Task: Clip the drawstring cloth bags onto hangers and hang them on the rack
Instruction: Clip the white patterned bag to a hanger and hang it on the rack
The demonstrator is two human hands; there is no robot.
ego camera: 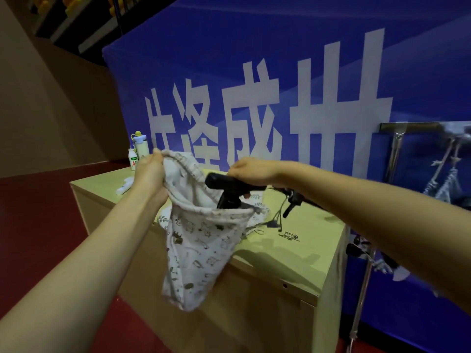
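The person is holding a patterned drawstring bag (pixel 201 253) up in the air in front of the near edge of the counter (pixel 313 253), so that its lower end is hanging free below the counter top with open room all round it. The left hand (pixel 150 169) is pinching the bag's gathered rim and pulling the mouth open, while the right hand (pixel 251 171) is closing round the bar of a black clip hanger (pixel 229 187), whose clip is reaching down into the bag's mouth at the rim. More cloth (pixel 257 202) is lying on the pale wooden counter behind the bag, with further hangers (pixel 290 202) just beside it. At the far left corner two bottles (pixel 139 149) are standing near the edge. To the right, just beside the counter, a metal rack (pixel 397 146) is carrying bags already hung (pixel 444 183). A big blue banner (pixel 280 72) is filling the wall behind, above a dark red floor (pixel 46 220).
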